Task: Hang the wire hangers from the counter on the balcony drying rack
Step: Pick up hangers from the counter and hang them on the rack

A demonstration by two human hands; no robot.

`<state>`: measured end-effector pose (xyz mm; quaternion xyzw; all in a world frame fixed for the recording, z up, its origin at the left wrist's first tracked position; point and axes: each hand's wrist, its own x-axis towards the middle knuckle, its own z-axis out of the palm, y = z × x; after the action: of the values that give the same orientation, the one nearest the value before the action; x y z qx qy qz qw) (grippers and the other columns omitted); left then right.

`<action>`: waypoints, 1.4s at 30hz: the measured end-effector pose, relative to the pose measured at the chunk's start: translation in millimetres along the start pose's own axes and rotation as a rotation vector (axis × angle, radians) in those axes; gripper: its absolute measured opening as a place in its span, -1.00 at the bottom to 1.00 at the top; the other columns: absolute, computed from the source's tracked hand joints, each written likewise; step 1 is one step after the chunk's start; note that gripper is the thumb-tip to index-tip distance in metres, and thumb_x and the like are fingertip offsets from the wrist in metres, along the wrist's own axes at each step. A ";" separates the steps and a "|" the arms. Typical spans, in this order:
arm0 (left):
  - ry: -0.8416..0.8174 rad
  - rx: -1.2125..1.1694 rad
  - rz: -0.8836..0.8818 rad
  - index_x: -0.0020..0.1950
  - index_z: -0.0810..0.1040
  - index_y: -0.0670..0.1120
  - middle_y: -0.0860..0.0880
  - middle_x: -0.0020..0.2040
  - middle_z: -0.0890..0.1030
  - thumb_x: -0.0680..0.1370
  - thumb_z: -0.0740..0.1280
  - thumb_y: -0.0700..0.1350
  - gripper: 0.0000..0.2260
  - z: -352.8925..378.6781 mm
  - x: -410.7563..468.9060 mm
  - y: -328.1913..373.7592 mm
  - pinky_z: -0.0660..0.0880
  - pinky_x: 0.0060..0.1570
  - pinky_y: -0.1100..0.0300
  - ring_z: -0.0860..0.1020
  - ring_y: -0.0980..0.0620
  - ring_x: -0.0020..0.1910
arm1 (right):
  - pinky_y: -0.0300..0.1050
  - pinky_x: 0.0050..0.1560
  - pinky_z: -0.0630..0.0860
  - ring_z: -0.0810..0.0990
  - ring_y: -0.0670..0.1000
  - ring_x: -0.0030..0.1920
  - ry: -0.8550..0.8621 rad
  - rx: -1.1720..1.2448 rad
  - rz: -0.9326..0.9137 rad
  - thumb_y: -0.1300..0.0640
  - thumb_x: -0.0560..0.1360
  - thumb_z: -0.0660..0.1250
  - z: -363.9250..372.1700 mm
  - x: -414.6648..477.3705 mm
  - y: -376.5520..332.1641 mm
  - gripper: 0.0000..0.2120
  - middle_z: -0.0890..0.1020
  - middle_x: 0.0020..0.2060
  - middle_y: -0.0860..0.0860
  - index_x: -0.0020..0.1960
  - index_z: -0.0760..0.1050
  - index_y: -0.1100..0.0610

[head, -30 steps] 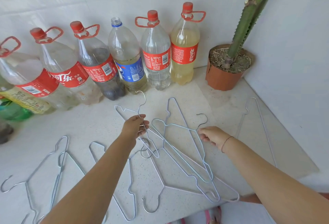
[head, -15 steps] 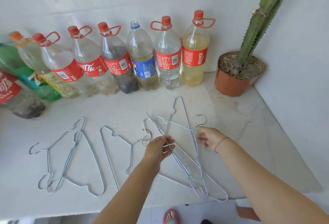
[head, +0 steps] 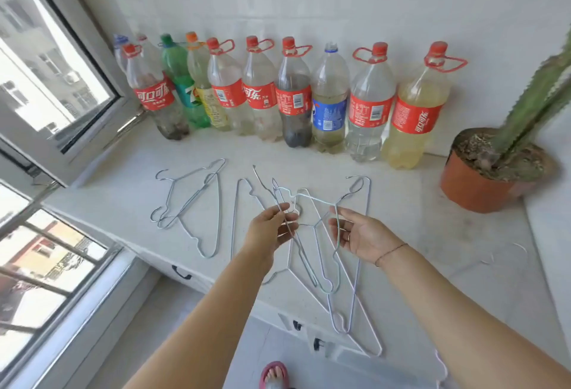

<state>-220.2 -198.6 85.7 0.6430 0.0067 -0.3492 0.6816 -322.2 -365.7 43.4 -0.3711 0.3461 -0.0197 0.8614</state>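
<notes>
- My left hand (head: 272, 229) pinches a grey wire hanger (head: 262, 180) between thumb and fingertips. Its straight end pokes up past my fingers, and the rest drops behind my hand into the heap.
- My right hand (head: 363, 238) is just beside it, apart from it, palm turned inward with the fingers loose and spread. A pale wire crosses the fingertips, but I cannot tell whether it rests on them.
- The heap of hangers (head: 324, 265) lies between and below my hands, reaching past the front edge of the tabletop (head: 123, 191). The wires overlap so much that I can only pick out at least four: grey, pale green, lilac and white.
- Further left lies a single hanger (head: 235, 218), its lower end hidden by my left forearm.
- Left of that, two hangers (head: 188, 201) lie crossed over each other.
- Faint pale lines (head: 519, 246) beyond my right forearm may be one more hanger, but they are too washed out against the white to say.
- That makes seven hangers I can count for certain, all on the tabletop or in my grip.
- The bottles (head: 293, 101) stand along the back wall. Nine are in a plain row and two more are half hidden behind the left end, so eleven in all.
- One cactus (head: 531, 104) in one orange pot (head: 469, 184) stands at the right, its top cut off by the edge.
- The window (head: 46, 79) at the left is only partly in view.
- One foot in a pink sandal (head: 273, 373) is cut off at the bottom.
</notes>
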 end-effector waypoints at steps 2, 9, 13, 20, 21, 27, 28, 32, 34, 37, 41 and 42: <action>0.045 -0.064 0.034 0.11 0.52 -0.14 -0.09 -0.18 0.60 0.62 0.12 -0.27 -0.80 -16.4 -17.8 8.5 0.55 -0.19 0.22 0.57 -0.01 -0.25 | -0.29 -0.42 0.50 0.54 -0.07 -0.41 -0.060 -0.060 -0.023 0.19 0.55 0.21 16.3 -2.3 -4.3 -0.85 0.54 -0.29 0.04 0.01 0.56 0.08; 0.163 -0.240 0.187 0.16 0.52 -0.11 -0.05 -0.20 0.59 0.55 0.23 -0.33 -0.77 -86.7 -97.0 37.2 0.53 -0.28 0.27 0.59 0.02 -0.26 | -0.26 -0.45 0.47 0.47 -0.08 -0.47 -0.338 -0.067 -0.023 0.22 0.57 0.17 98.3 -16.3 4.3 -0.82 0.45 -0.33 0.03 0.08 0.51 0.12; 0.239 -0.259 0.264 0.15 0.54 -0.10 -0.05 -0.21 0.59 0.57 0.21 -0.33 -0.76 -134.0 -150.3 48.9 0.53 -0.23 0.25 0.58 0.02 -0.25 | -0.27 -0.44 0.47 0.47 -0.09 -0.45 -0.545 -0.113 0.015 0.20 0.56 0.18 168.7 -44.2 25.5 -0.81 0.49 -0.39 -0.01 0.10 0.53 0.12; 0.422 -0.313 0.409 0.13 0.56 -0.11 -0.03 -0.27 0.64 0.56 0.21 -0.34 -0.76 -237.9 -273.8 69.1 0.53 -0.31 0.25 0.60 0.05 -0.31 | -0.26 -0.40 0.46 0.46 -0.07 -0.40 -0.871 -0.246 0.079 0.21 0.52 0.21 314.5 -126.5 86.7 -0.74 0.48 -0.33 0.02 0.18 0.51 0.17; 0.450 -0.320 0.435 0.12 0.57 -0.12 -0.03 -0.29 0.64 0.56 0.22 -0.34 -0.76 -253.4 -294.6 73.0 0.53 -0.33 0.26 0.60 0.05 -0.33 | -0.26 -0.41 0.45 0.46 -0.07 -0.40 -0.920 -0.263 0.088 0.22 0.52 0.20 335.5 -142.2 96.8 -0.73 0.47 -0.33 0.03 0.19 0.50 0.17; 0.590 -0.303 0.561 0.05 0.59 -0.13 -0.03 -0.32 0.65 0.54 0.25 -0.34 -0.80 -332.1 -421.3 93.7 0.51 -0.37 0.28 0.58 0.08 -0.36 | -0.30 -0.40 0.46 0.45 -0.08 -0.37 -1.199 -0.339 0.149 0.24 0.48 0.23 441.4 -243.9 154.3 -0.66 0.48 -0.34 0.02 0.24 0.49 0.25; 0.610 -0.306 0.576 0.05 0.59 -0.14 -0.03 -0.33 0.65 0.53 0.25 -0.35 -0.80 -342.8 -440.1 96.9 0.50 -0.39 0.29 0.58 0.08 -0.38 | -0.29 -0.39 0.47 0.45 -0.08 -0.37 -1.235 -0.343 0.158 0.25 0.48 0.24 456.2 -259.2 162.6 -0.66 0.49 -0.34 0.02 0.24 0.49 0.26; 0.650 -0.311 0.643 0.14 0.57 -0.20 -0.06 -0.28 0.64 0.54 0.24 -0.35 -0.77 -379.3 -509.0 113.8 0.50 -0.41 0.28 0.59 0.06 -0.36 | -0.28 -0.39 0.48 0.47 -0.08 -0.36 -1.329 -0.364 0.114 0.25 0.41 0.30 511.5 -316.5 188.6 -0.63 0.51 -0.32 0.02 0.21 0.52 0.27; 0.679 -0.326 0.689 0.17 0.55 -0.23 -0.09 -0.26 0.63 0.53 0.25 -0.36 -0.76 -393.6 -536.6 125.3 0.51 -0.40 0.27 0.58 0.05 -0.36 | -0.28 -0.41 0.46 0.47 -0.08 -0.38 -1.349 -0.362 0.073 0.24 0.39 0.31 538.3 -342.4 197.8 -0.63 0.51 -0.34 0.02 0.19 0.52 0.27; 0.705 -0.338 0.765 0.18 0.53 -0.26 -0.09 -0.28 0.63 0.53 0.24 -0.37 -0.76 -409.4 -566.7 147.7 0.53 -0.39 0.28 0.59 0.06 -0.39 | -0.29 -0.46 0.43 0.47 -0.09 -0.42 -1.395 -0.351 0.028 0.25 0.43 0.29 576.0 -376.2 206.3 -0.68 0.51 -0.36 0.02 0.18 0.52 0.26; 0.764 -0.379 0.868 0.13 0.54 -0.22 -0.07 -0.29 0.60 0.53 0.23 -0.35 -0.79 -427.4 -592.4 178.2 0.51 -0.45 0.29 0.56 0.08 -0.42 | -0.32 -0.47 0.39 0.45 -0.11 -0.45 -1.411 -0.369 -0.045 0.26 0.54 0.20 621.7 -410.0 211.4 -0.80 0.52 -0.40 -0.01 0.10 0.55 0.21; 0.777 -0.399 0.898 0.10 0.54 -0.20 -0.07 -0.29 0.58 0.54 0.21 -0.34 -0.81 -430.8 -596.7 185.3 0.48 -0.48 0.30 0.54 0.09 -0.42 | -0.32 -0.47 0.39 0.44 -0.12 -0.46 -1.411 -0.372 -0.063 0.26 0.54 0.20 632.9 -417.4 212.4 -0.81 0.52 -0.41 -0.01 0.07 0.55 0.19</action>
<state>-391.9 446.9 446.1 0.5236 0.0483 0.2383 0.8165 -300.0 305.5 454.4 -0.4456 -0.3045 0.2587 0.8011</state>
